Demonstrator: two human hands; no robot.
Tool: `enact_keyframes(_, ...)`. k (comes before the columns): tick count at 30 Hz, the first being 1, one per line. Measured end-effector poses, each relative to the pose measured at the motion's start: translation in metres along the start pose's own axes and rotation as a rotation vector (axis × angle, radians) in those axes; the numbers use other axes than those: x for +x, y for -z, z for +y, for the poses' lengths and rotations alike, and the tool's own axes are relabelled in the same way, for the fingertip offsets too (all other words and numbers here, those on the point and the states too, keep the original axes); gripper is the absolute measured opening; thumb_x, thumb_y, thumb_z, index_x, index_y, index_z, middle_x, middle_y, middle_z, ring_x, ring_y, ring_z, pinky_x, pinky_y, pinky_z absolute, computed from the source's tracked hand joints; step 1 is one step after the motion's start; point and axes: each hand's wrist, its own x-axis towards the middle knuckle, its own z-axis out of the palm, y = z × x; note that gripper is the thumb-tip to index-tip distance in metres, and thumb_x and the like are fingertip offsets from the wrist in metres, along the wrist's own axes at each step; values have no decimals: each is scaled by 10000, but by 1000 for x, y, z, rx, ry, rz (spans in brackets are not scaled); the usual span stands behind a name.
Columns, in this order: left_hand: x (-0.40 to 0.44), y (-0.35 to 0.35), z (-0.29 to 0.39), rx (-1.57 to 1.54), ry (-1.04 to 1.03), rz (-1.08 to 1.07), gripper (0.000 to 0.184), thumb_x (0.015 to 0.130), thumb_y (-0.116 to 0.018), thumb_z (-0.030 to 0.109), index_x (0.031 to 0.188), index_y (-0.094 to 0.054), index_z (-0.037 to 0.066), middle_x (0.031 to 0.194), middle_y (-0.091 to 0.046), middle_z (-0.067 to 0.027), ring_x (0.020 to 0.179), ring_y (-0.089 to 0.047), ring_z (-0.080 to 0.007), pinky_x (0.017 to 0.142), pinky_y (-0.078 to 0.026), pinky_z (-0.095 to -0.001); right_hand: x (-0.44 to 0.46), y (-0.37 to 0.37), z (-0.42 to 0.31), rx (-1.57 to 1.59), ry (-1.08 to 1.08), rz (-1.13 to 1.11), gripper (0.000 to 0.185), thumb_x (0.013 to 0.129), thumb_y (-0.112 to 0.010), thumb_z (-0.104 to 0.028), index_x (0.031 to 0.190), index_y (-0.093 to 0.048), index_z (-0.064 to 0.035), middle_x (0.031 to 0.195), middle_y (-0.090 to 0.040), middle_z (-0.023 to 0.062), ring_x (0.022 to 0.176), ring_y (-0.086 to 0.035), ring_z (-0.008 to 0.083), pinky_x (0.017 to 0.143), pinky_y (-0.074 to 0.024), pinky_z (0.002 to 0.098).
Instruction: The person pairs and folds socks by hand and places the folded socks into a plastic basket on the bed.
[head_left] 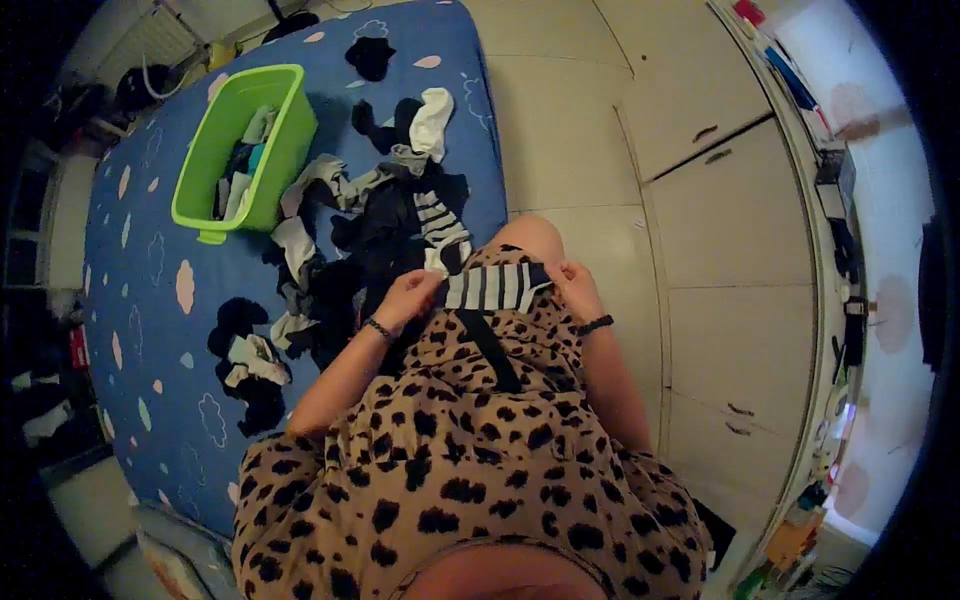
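A black-and-white striped sock (pixel 492 288) is stretched sideways above my lap, between my two hands. My left hand (pixel 408 298) pinches its left end, and my right hand (pixel 576 290) grips the dark end on the right. Just beyond my left hand lies another striped sock (pixel 440 222), on a loose heap of black, grey and white socks (pixel 385 215) on the bed. At the far edge of this heap is a white sock (pixel 431 122).
A green plastic basket (pixel 300 120) with several folded socks inside stands on the blue bed sheet (pixel 150 330). Further black and white socks (pixel 255 360) lie nearer on the left. Pale cabinets (pixel 735 240) line the right side beyond the tiled floor.
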Motion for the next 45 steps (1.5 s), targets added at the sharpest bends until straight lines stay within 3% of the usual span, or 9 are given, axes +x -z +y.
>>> enact_keyframes(5, 8, -18, -18, -119, -219, -28, 156, 889, -651, 188, 829, -557, 78, 714, -500, 64, 642, -439, -33, 583, -342, -199, 3, -5, 21, 115, 376, 90, 118, 917, -607, -121, 861, -508, -89, 792, -532, -33, 620, -479, 45, 512, -404, 213)
enact_keyframes(15, 6, -46, -30, -217, -483, 165, 140, 939, -566, 135, 885, -441, 104, 755, -416, 54, 631, -377, -38, 553, -330, -213, -11, -5, -5, 450, 273, 174, 130, 945, -564, -181, 920, -523, -61, 741, -483, 2, 660, -495, 110, 621, -438, 272)
enact_keyframes(17, 17, -41, -46, -26, -539, 248, 139, 937, -568, 137, 902, -440, 95, 750, -427, 44, 632, -390, -45, 546, -336, -221, 13, -5, 11, -304, 560, 427, 182, 928, -584, -206, 942, -520, -36, 764, -526, 61, 628, -516, 173, 601, -455, 337)
enact_keyframes(24, 13, -36, -37, 83, -477, 184, 258, 876, -649, 145, 1022, -450, 71, 736, -459, -6, 646, -421, -111, 596, -395, -270, -20, -14, -47, -402, 339, 323, 142, 881, -622, -139, 964, -552, -46, 842, -609, 110, 765, -590, 244, 708, -463, 331)
enact_keyframes(26, 18, -33, -41, 93, -488, 163, 300, 857, -670, 133, 1061, -458, 75, 759, -472, -10, 661, -425, -105, 607, -399, -265, -44, -31, -65, -713, 842, 604, 327, 820, -652, -124, 1123, -554, -54, 1055, -596, 174, 983, -557, 340, 871, -430, 399)
enact_keyframes(32, 15, -20, -27, -24, -332, -64, 209, 819, -728, 137, 817, -541, 43, 689, -454, 39, 599, -407, -65, 565, -383, -232, -66, -80, -56, -969, 915, -39, 593, 787, -675, -186, 1339, -470, -124, 1413, -414, 130, 1319, -354, 315, 1077, -244, 515)
enact_keyframes(37, 14, 2, -36, -20, 67, -193, 296, 874, -686, 215, 700, -464, 124, 613, -425, 79, 517, -384, -54, 460, -325, -226, -65, -74, -50, -1038, 806, -4, 614, 806, -656, -279, 1377, -448, -192, 1467, -359, 67, 1367, -281, 309, 1100, -157, 560)
enact_keyframes(40, 27, 2, -38, 31, -468, 150, 255, 873, -673, 252, 757, -500, 104, 627, -500, 29, 542, -450, -74, 485, -377, -247, -59, -73, -50, -1034, 807, -15, 590, 829, -644, -269, 1379, -444, -189, 1478, -340, 67, 1388, -231, 324, 1100, -134, 582)
enact_keyframes(45, 49, -8, 11, 708, -587, 456, 210, 830, -672, 193, 814, -521, 48, 681, -552, -90, 595, -542, -191, 552, -442, -325, -62, -73, -51, -1003, 820, -29, 556, 838, -638, -257, 1355, -457, -159, 1463, -351, 82, 1372, -250, 330, 1094, -137, 576)
